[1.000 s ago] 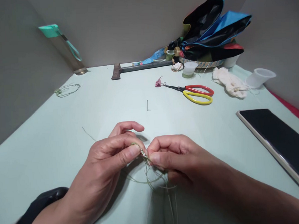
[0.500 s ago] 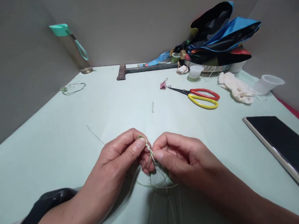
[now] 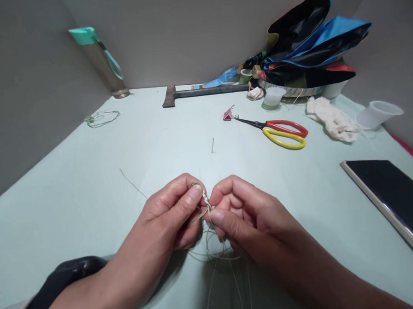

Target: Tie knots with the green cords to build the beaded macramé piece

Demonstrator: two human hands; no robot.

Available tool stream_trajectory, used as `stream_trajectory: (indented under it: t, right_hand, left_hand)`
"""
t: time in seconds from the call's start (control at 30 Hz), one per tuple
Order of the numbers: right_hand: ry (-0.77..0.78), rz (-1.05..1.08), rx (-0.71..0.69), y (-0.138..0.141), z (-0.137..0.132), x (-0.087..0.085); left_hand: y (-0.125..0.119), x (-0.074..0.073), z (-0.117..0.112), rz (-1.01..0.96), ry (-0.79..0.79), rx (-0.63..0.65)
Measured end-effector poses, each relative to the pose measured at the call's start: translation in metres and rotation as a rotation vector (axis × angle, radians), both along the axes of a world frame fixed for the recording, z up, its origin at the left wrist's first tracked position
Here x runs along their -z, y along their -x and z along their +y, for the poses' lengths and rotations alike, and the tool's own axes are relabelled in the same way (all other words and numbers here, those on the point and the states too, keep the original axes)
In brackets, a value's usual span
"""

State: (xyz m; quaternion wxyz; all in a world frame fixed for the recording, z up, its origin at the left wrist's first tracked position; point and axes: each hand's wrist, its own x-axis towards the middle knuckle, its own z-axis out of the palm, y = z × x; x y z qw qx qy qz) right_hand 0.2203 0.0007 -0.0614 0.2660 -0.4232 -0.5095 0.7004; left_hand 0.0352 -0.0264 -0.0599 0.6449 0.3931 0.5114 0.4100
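Between thumb and forefinger, my left hand (image 3: 176,211) pinches a short green-and-white braided cord (image 3: 204,194). Just to its right, my right hand (image 3: 246,212) is closed at the lower end of the braid, its thumb and forefinger on the thin strands. Loose pale green strands (image 3: 218,255) loop and hang below both hands toward the near edge. One strand end (image 3: 132,182) sticks out to the left past my left hand. Exactly which strands the right fingertips hold is too small to tell.
Red-and-yellow-handled scissors (image 3: 285,134) lie beyond my right hand, beside a pink binder clip (image 3: 228,114). A needle-like pin (image 3: 212,145) lies ahead. A phone (image 3: 392,200) is at right. Farther back are a hammer-like tool (image 3: 203,92), a bottle (image 3: 101,63), cups (image 3: 273,97) and a cloth (image 3: 331,120).
My right fingers have shifted in at the braid's lower end, and some strands now lie leftward across my left fingers. My left hand keeps its pinch. The view has shifted slightly.
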Motion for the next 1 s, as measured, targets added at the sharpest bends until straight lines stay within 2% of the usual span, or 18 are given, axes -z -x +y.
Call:
stream_trajectory:
  t: [0.27,0.47,0.63,0.83,1.0]
  right_hand:
    - [0.072,0.021,-0.049,-0.0043,-0.0016,0.001]
    - [0.077,0.009,-0.073,-0.0069,-0.0004,-0.004]
    - [0.082,-0.009,-0.038,-0.008,0.0008,-0.0064]
    - [0.074,0.082,-0.013,-0.0093,-0.0004,-0.003]
    - [0.16,0.069,-0.004,-0.01,0.0015,-0.0067]
  left_hand:
    - [0.0063,0.0053,0.004,-0.016,-0.007,-0.003]
    - [0.0032,0.0002,0.0032,-0.054,0.001,-0.001]
    - [0.0047,-0.0031,0.0022,-0.039,0.012,0.021]
    - [0.0072,-0.0015,0.0034,-0.014,0.035,0.03]
    - [0.0089,0.0019,0.0022,0.011,0.023,0.058]
